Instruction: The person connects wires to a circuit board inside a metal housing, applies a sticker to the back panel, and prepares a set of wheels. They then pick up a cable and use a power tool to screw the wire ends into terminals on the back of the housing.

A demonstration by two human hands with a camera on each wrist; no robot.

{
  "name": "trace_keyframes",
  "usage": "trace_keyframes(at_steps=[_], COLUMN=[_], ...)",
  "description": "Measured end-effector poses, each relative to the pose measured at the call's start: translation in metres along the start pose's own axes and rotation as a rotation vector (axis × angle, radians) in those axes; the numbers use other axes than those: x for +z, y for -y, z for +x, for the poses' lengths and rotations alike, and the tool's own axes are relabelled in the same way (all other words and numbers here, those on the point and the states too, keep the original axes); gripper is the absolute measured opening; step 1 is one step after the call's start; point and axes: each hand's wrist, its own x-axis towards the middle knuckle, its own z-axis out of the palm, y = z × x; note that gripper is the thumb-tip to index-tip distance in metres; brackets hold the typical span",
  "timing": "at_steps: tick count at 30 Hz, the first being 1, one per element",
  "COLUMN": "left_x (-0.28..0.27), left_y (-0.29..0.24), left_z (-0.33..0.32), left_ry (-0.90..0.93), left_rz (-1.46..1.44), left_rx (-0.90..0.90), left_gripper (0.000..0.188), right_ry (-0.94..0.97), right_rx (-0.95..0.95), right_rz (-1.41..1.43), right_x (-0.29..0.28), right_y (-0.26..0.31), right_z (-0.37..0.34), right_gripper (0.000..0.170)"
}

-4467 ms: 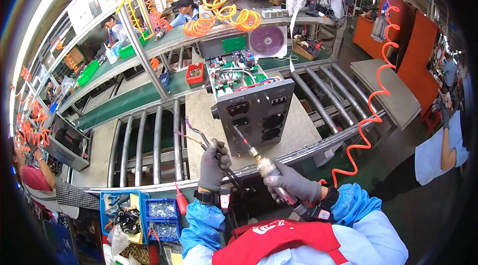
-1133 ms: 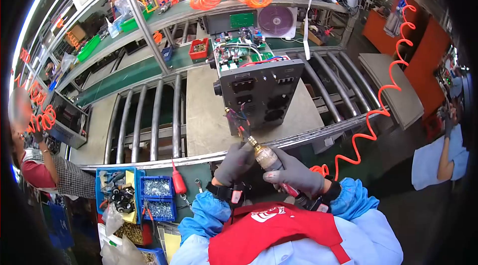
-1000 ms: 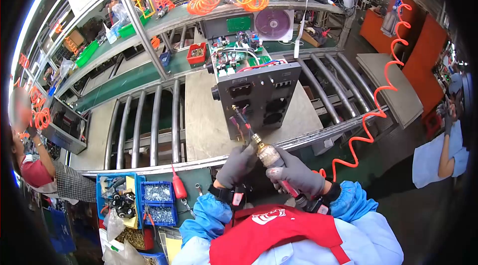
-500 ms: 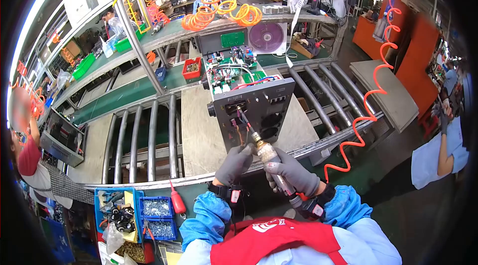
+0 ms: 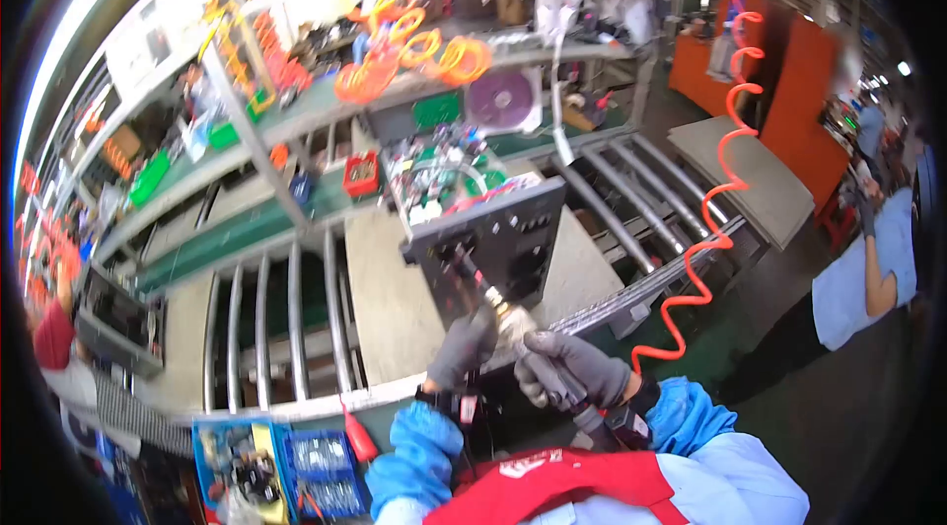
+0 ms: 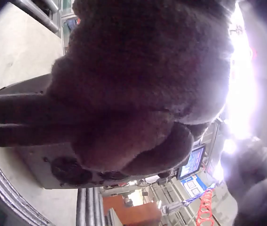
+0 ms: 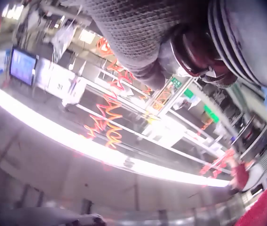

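Note:
My right hand (image 5: 577,367), in a grey glove, grips a power screwdriver (image 5: 515,326) with a brass-coloured nose. Its long bit points up and left, overlapping the dark rear panel (image 5: 493,249) of an open electronic unit. Just left of the nose is my gloved left hand (image 5: 464,349), low in front of the panel. In the left wrist view its curled fingers (image 6: 124,141) hold two dark cables (image 6: 20,113) that run off to the left. The cable ends are blurred in the head view. Green circuit boards (image 5: 444,180) show behind the panel.
The unit stands on a board (image 5: 390,298) over the roller conveyor (image 5: 296,328). A red bottle (image 5: 359,438) and blue parts bins (image 5: 326,471) sit at the near left. An orange coiled hose (image 5: 710,239) hangs at the right. Other people are at both sides.
Since the earliest frame, my left hand has moved right with the cables, from beside the panel to next to the screwdriver's nose. Lately the head view has shifted; the right hand keeps its grip.

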Motion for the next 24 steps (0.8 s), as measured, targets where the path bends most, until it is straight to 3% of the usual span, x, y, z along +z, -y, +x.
trace_keyframes(at_steps=[1,4,6,9,11,13,14,16,18,21,23,24], left_x=[-0.006,-0.005,-0.021,-0.03,-0.102,-0.124,-0.129,-0.115,-0.098,-0.11,-0.041,-0.001], left_y=[0.019,0.037,0.058,0.073,0.154,0.158,0.157,0.134,0.1,0.114,0.048,0.007], left_z=[0.009,0.008,0.019,0.024,0.057,0.051,0.044,0.015,-0.013,-0.037,-0.092,-0.119], left_ry=[0.052,-0.007,0.072,-0.087,-0.166,-0.447,-0.686,-0.912,-1.128,-0.676,-0.183,-0.037], left_rz=[-0.105,-0.447,-0.587,-0.878,-0.833,-0.897,-0.972,-0.649,-0.532,-0.586,-0.447,-0.444], left_rx=[0.036,0.059,0.192,0.221,0.312,0.213,0.064,0.065,-0.068,-0.055,0.005,-0.078], left_gripper=[0.049,0.059,0.06,0.047,0.043,0.04,0.039,0.032,0.029,0.029,0.038,0.047], right_ry=[0.146,0.286,0.087,0.048,0.042,0.019,0.017,0.011,0.013,0.044,0.091,0.093], right_rx=[0.044,0.042,0.032,-0.019,-0.047,-0.058,-0.056,-0.038,-0.042,-0.065,-0.125,-0.141], right_rz=[0.206,0.325,0.147,0.102,0.069,0.038,0.04,0.043,0.071,0.072,0.059,0.044], right_x=[-0.004,0.005,0.007,0.005,0.004,0.008,0.007,0.002,0.007,0.006,0.003,0.002], right_y=[-0.002,0.002,-0.001,-0.004,-0.005,-0.004,-0.005,-0.008,-0.007,-0.007,-0.01,-0.011], right_z=[0.002,-0.002,0.001,0.005,0.005,0.002,0.004,0.008,0.006,0.005,0.006,0.007], right_gripper=[0.046,0.044,0.044,0.038,0.038,0.039,0.039,0.04,0.041,0.044,0.047,0.049])
